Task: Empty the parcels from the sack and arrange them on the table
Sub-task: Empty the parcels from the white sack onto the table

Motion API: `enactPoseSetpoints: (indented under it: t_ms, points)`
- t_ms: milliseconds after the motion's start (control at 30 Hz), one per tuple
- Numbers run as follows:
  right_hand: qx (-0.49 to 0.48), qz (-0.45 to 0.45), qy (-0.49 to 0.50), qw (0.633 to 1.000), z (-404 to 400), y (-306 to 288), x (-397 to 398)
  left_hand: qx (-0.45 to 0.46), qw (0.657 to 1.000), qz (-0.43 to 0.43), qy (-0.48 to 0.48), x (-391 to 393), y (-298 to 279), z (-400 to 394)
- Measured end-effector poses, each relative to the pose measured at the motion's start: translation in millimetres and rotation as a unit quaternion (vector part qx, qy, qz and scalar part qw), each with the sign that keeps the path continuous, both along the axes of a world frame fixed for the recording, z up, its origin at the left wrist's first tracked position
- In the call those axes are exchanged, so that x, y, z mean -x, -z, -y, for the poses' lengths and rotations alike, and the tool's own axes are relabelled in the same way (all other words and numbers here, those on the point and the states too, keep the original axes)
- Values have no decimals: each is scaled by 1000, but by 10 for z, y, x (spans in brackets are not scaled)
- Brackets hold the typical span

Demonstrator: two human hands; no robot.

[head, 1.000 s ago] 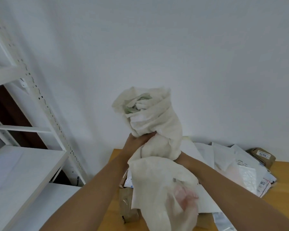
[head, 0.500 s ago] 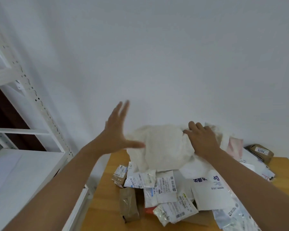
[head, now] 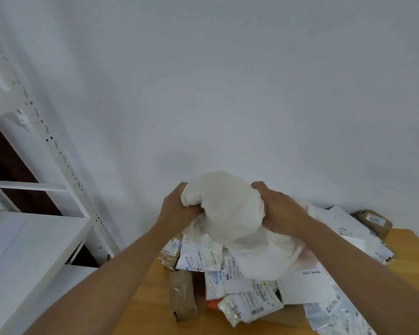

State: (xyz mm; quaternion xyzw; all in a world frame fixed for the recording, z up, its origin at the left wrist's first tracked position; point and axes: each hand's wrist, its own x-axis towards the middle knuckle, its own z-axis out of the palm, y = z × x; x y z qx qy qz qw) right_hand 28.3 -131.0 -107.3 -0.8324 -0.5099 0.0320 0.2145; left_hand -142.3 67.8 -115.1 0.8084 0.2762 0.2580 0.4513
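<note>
Sack (head: 230,211), bunched in both hands (head: 179,209) (head: 279,213), looks emptied; parcels (head: 228,274) beneath it heap unsorted on the counter (head: 145,308).

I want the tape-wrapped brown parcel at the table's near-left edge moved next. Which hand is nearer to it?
Left. The left hand grips the white cloth sack above and just beyond the tape-wrapped brown parcel; the right hand grips the sack's far side, farther right.
</note>
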Motion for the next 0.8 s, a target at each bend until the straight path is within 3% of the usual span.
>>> enactPoseSetpoints:
  t_ms: [200, 267, 400, 567, 800]
  points:
    - [-3, -195, 36, 980, 14, 106, -3, 90, 989, 108, -49, -156, -227, 27]
    - [-39, -263, 37, 963, -9, 199, 85, 189, 970, 142, -52, -191, -238, 63]
    - [-162, -354, -4, 921, -145, 316, 255, 409, 898, 155, -49, -287, -50, 193]
    - [-205, -375, -62, 902, -237, 326, 396, 471, 870, 133, -57, -334, 200, 221]
    - [-228, -315, 17, 921, -298, 562, 318, 482, 858, 144, -107, -253, 238, 230]
